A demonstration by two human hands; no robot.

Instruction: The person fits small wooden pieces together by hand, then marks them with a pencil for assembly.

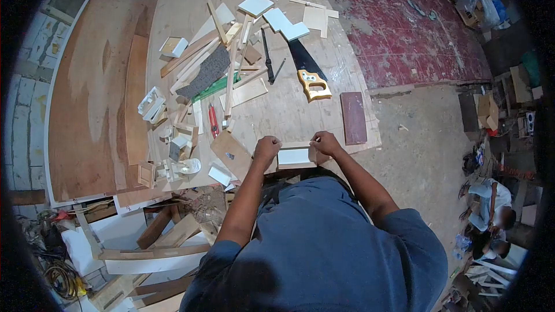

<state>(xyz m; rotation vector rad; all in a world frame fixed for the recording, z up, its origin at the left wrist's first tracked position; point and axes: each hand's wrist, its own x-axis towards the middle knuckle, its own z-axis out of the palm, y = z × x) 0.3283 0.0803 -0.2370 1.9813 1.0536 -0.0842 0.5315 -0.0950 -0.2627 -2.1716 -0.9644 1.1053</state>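
At the near edge of the plywood workbench [289, 110] I hold a small white-faced wooden block [295, 157] between both hands. My left hand [267, 147] grips its left end and my right hand [325, 142] grips its right end, fingers curled over the top edge. A flat brown wooden offcut [230, 153] lies just left of my left hand.
A handsaw [306, 69] with a yellow handle lies mid-bench. Wood strips, white tiles and a dark red board [353, 118] are scattered about. A large plywood sheet [92, 92] leans at left. Scrap timber is piled below the bench. Another person [491, 214] crouches at right.
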